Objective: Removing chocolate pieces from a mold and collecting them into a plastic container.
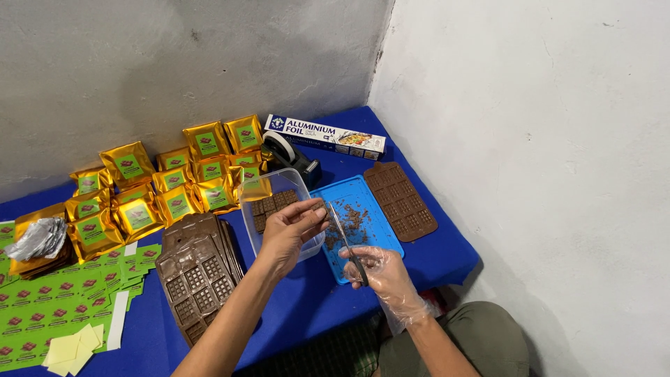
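Fingers [310, 213] pinched on chocolate piece [319, 207]

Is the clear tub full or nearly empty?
Nearly empty: the clear tub holds only a few chocolate pieces on its bottom.

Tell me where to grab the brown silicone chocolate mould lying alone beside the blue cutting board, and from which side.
Take the brown silicone chocolate mould by its near short end, coming from the front right. It lies flat on the blue tablecloth, its far end is near the foil box, and the blue cutting board crowds its left edge, so the right side looks freest for fingers.
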